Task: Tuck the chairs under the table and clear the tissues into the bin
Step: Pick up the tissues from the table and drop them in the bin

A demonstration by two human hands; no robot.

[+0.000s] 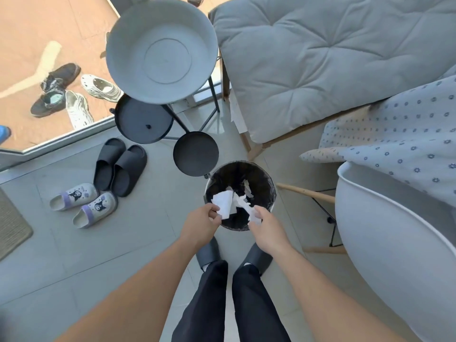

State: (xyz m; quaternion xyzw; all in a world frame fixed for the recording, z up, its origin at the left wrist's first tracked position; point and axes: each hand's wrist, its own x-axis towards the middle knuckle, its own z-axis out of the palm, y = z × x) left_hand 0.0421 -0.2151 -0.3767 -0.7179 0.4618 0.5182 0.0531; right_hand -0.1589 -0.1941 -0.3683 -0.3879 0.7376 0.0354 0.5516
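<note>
A round black bin (267, 186) with a dark liner stands on the floor just ahead of my feet, its lid (196, 154) swung open to the back left. White tissue scraps (248, 187) lie inside it. My left hand (201, 224) pinches a flat white tissue (224, 203) over the bin's near rim. My right hand (267, 229) grips a crumpled white tissue (246, 206) over the same rim. A white shell chair (394, 243) with wooden legs stands to the right.
A grey tiered stand with a round basin (161, 49) rises behind the bin. A grey cushioned seat (320, 58) and patterned bedding (407, 134) fill the upper right. Black slippers (119, 166) and cartoon slippers (84, 203) lie on the left floor.
</note>
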